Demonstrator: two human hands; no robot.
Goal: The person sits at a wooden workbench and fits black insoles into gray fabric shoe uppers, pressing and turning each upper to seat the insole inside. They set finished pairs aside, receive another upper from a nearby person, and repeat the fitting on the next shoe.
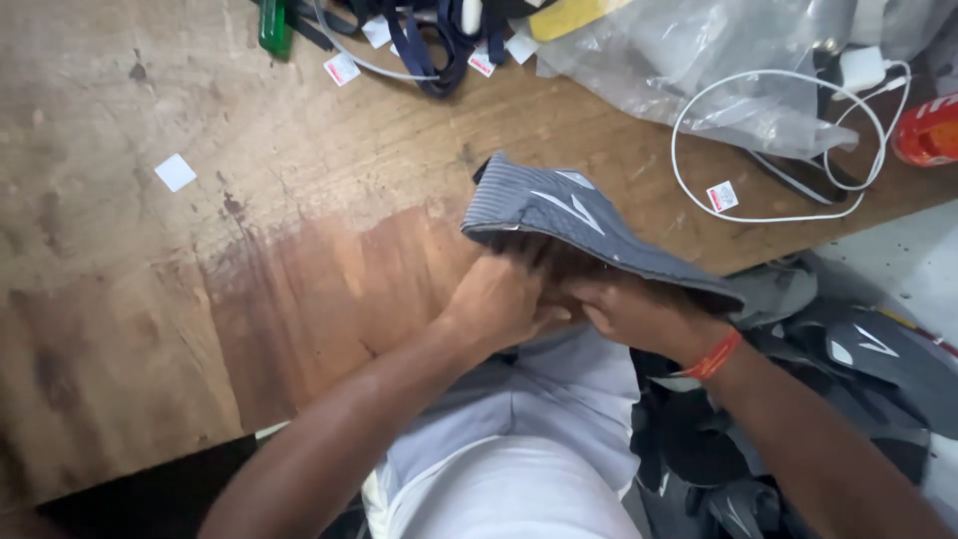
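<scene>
Both hands, left hand point(504, 299) and right hand point(639, 311), are gripping the grey striped shoe upper point(569, 222) over the tabletop point(249, 250). I'm guessing keeping its edge taut is helping here.

white cable point(778, 150) | plastic bag point(718, 70) | blue straps point(429, 45) | wooden table point(200, 250)

Left hand point(499, 297) and right hand point(639, 311) grip a grey shoe upper point(569, 215) (striped) over the wooden table point(150, 279).

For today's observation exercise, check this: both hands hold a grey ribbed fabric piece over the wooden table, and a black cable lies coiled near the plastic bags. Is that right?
Not quite: the cable is white, not black, as the head view shows. The rest stands: the left hand and right hand hold the grey ribbed fabric piece over the wooden table, near the plastic bags.
</scene>
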